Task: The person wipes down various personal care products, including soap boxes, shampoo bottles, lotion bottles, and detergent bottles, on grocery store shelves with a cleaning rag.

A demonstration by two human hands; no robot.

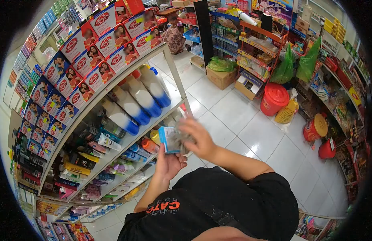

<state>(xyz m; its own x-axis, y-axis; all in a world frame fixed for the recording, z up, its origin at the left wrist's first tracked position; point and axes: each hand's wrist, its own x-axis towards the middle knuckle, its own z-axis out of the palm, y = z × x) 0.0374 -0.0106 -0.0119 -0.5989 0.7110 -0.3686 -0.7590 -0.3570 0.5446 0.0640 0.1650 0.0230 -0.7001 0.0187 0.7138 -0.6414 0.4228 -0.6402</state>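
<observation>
My left hand (pixel 168 165) grips a small blue and white box (pixel 167 139) from below, in front of the shelf unit. Over the box's right side, my right hand (pixel 198 138) holds a crumpled grey cloth (pixel 178 141) against it. The right fingers are blurred by motion. Part of the box's face is hidden behind the cloth. Just to the left, white bottles with blue bases (pixel 135 100) line a shelf, with an orange-capped bottle (pixel 149 145) on the tier below.
Stacked red and blue soap boxes (pixel 79 60) top the shelf unit (pixel 113 84) on my left. Across the tiled floor (pixel 234 120) stand a red bucket (pixel 275 98), a yellow bag (pixel 287 110) and a cardboard box (pixel 221 76). A person (pixel 174 38) crouches at the far end.
</observation>
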